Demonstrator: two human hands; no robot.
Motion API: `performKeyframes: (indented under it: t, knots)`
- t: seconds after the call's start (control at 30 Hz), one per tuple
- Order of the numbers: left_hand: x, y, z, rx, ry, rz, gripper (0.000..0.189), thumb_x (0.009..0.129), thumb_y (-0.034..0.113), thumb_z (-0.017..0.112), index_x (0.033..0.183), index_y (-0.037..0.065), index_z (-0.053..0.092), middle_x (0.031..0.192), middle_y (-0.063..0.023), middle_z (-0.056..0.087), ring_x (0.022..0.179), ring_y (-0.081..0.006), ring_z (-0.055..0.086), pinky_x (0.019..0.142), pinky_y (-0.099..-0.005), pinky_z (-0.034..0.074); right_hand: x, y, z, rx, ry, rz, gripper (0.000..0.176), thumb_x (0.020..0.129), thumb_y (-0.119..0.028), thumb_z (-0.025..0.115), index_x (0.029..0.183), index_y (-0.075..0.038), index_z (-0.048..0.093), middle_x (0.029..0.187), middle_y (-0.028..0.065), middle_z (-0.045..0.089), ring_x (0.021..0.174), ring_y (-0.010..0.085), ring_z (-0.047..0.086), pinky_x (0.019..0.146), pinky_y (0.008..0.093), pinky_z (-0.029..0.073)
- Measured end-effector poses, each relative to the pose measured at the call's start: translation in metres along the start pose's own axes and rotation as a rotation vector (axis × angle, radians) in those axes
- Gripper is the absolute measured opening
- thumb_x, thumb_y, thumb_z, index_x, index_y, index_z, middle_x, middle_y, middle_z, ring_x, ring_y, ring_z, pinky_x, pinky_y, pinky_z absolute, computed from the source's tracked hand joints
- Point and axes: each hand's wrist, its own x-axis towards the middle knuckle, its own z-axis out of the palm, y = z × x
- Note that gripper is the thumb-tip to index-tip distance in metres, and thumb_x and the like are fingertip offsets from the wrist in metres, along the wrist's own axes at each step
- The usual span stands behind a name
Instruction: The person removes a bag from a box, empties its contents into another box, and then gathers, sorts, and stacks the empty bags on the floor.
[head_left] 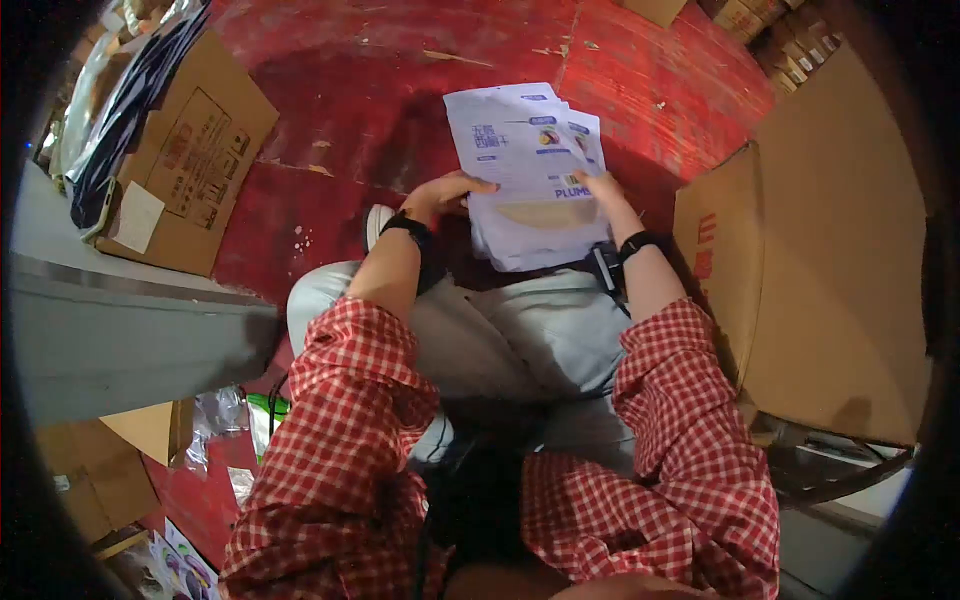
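A stack of white printed packaging bags point(520, 155) with purple lettering is held up in front of my knees. The word "PLUM" shows near the lower right of the top bag, above a pale see-through window. My left hand point(447, 192) grips the stack's left edge, thumb on the front face. On the opposite edge my right hand point(602, 192) is closed the same way, its thumb near the printed word. The fingers behind the stack are hidden. The bags overlap unevenly, and one sticks out at the upper right.
A cardboard box point(195, 150) with dark bags on top stands at the left, beside a grey ledge point(140, 335). At the right is a large carton point(835, 270). The red floor point(340, 80) is worn and littered with scraps. More boxes point(790, 45) sit at the far right.
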Motion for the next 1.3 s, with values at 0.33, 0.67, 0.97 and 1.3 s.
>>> performKeyframes:
  t: [0.33, 0.67, 0.97, 1.3]
  knots:
    - [-0.002, 0.052, -0.016, -0.166, 0.284, 0.570, 0.047, 0.065, -0.002, 0.066, 0.109, 0.000, 0.049, 0.103, -0.0099, 0.058, 0.092, -0.0214, 0.056, 0.083, -0.0332, 0.044, -0.021, -0.029, -0.024, 1.076, -0.418, -0.380, 0.047, 0.074, -0.016, 0.065, 0.114, 0.000, 0.047, 0.105, 0.0089, 0.057, 0.098, 0.0203, 0.052, 0.087, 0.0316, 0.038]
    - [0.001, 0.030, -0.026, -0.214, 0.311, 0.504, 0.041, 0.064, 0.008, 0.066, 0.102, -0.001, 0.054, 0.097, -0.0107, 0.059, 0.089, -0.0212, 0.055, 0.080, -0.0317, 0.042, -0.054, -0.038, -0.058, 0.811, -0.086, -0.772, 0.048, 0.079, -0.033, 0.060, 0.114, -0.003, 0.048, 0.109, 0.0064, 0.053, 0.095, 0.0159, 0.051, 0.083, 0.0296, 0.041]
    - [-0.061, 0.074, 0.012, -0.614, 0.400, 0.232, 0.039, 0.080, 0.036, 0.053, 0.101, 0.003, 0.053, 0.091, -0.0066, 0.057, 0.080, -0.0169, 0.055, 0.065, -0.0283, 0.047, -0.112, -0.020, -0.072, 1.400, -0.453, -0.112, 0.042, 0.083, -0.038, 0.054, 0.108, -0.004, 0.051, 0.102, 0.0049, 0.056, 0.090, 0.0150, 0.053, 0.081, 0.0289, 0.043]
    - [0.013, 0.011, -0.028, -0.170, 0.646, 0.251, 0.035, 0.072, 0.022, 0.067, 0.093, -0.005, 0.059, 0.084, -0.0122, 0.061, 0.068, -0.0194, 0.058, 0.059, -0.0354, 0.047, -0.035, -0.025, -0.029, 0.644, -0.688, -0.274, 0.033, 0.076, -0.025, 0.064, 0.101, -0.004, 0.059, 0.088, 0.0042, 0.062, 0.078, 0.0136, 0.057, 0.070, 0.0285, 0.044]
